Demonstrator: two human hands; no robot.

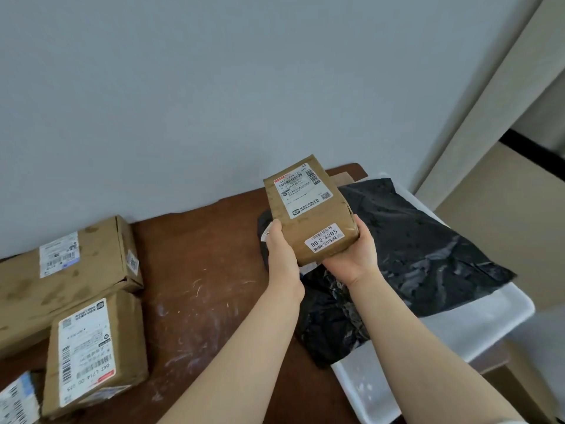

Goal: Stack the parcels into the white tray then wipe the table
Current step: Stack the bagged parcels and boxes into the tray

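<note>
While both hands, left (279, 246) and right (356, 255), grip the brown paper-wrapped labelled parcel (308, 209) above black plastic mailer bags (428, 246) in the white tray (477, 325), I see two cardboard boxes (91, 347) on the table (208, 286).

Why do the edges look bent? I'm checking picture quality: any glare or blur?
Head view: wide-angle lens bows the door frame and table edge; soft, even light, weak shadows; mild sheen on the black bag; label on the held parcel readable, corner labels blurred.
</note>
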